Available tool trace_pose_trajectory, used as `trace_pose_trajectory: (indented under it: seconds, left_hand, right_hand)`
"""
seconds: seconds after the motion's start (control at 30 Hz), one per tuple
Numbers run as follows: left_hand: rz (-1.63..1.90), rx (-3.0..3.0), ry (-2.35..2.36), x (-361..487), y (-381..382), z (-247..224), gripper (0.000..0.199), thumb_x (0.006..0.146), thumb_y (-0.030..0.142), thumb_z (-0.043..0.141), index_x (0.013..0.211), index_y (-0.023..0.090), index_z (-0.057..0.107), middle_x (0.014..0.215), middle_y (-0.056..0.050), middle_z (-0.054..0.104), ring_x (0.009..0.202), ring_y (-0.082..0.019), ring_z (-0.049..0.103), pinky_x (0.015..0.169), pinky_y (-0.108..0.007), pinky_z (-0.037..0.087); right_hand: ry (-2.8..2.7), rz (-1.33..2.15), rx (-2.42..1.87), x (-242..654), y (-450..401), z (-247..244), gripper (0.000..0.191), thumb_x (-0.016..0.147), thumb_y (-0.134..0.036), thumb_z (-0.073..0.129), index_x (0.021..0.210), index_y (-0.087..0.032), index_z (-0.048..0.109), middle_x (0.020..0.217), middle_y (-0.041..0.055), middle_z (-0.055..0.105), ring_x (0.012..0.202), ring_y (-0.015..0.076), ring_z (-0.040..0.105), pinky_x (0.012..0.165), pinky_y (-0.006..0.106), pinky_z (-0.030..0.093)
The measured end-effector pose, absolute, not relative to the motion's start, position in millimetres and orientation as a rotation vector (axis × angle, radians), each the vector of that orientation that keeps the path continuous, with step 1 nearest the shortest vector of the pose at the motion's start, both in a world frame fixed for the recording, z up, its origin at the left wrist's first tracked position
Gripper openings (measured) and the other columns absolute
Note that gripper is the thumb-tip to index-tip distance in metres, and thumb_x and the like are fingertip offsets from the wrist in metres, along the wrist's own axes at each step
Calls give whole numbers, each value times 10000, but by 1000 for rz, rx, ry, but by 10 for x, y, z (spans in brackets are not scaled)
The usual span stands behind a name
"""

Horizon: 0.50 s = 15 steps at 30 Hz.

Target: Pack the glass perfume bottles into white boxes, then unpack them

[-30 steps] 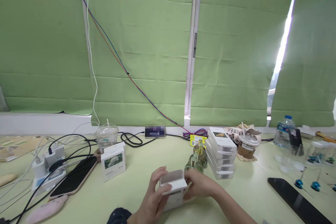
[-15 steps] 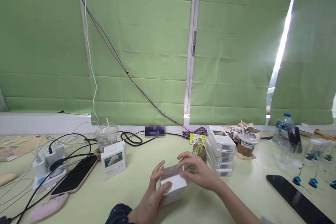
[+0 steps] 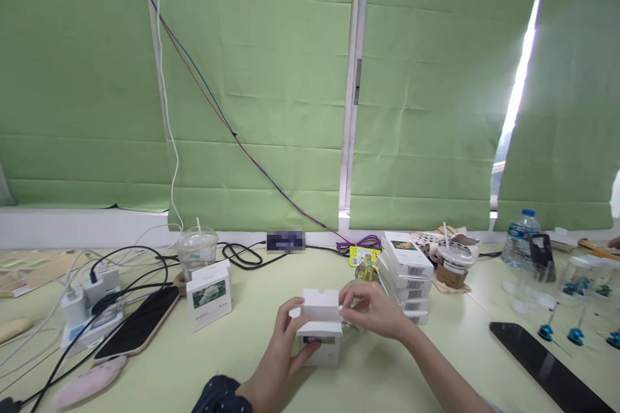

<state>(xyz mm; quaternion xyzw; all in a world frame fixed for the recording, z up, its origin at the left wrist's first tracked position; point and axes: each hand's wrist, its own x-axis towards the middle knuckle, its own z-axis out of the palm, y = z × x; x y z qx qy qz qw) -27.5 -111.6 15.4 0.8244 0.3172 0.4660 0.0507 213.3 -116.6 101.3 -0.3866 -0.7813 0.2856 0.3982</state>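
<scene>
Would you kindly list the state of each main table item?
White cardboard box, centre: open, flap raised, left hand gripping it, right hand beside its flap.
White flower-picture box, left: upright.
Stacked white boxes: flat.
Pale-edged black phone: screen dark.
Brown-banded clear cup: upright, straw inserted.
Clear plastic bottle: capped.

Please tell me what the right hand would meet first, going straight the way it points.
The right hand would probably meet the open white box, beside its fingertips; contact is unclear.
</scene>
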Motion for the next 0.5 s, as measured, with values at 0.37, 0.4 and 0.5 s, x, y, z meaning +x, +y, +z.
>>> trace_pose_trajectory:
  seconds: [0.37,0.4,0.5]
  left_hand:
    - [1527,2396,1028,-284,-1079,169,224,913,257,556,1125,319,522,1306,-84,450,1109,-244,608,904,-387,553]
    - [1552,2390,1025,-288,-1066,168,211,913,261,556,1114,317,529,1301,-81,457,1097,-238,617,892,-378,557]
    - [1561,2379,1045,-307,-1038,172,210,916,253,548,1114,317,517,1302,-74,451,1072,-221,631,883,-368,557]
  right_hand:
    - [-2179,-238,-1610,2246,-1080,845,242,868,-255,459,1094,-203,531,857,65,714,663,221,634,547,281,292]
    - [-2207,-263,-1646,2230,-1079,830,240,876,-265,456,1098,-208,526,862,70,722,671,227,646,543,281,285]
    - [-2254,-276,-1683,2200,-1075,801,248,877,-269,457,1106,-200,525,781,82,732,666,256,670,540,288,280]
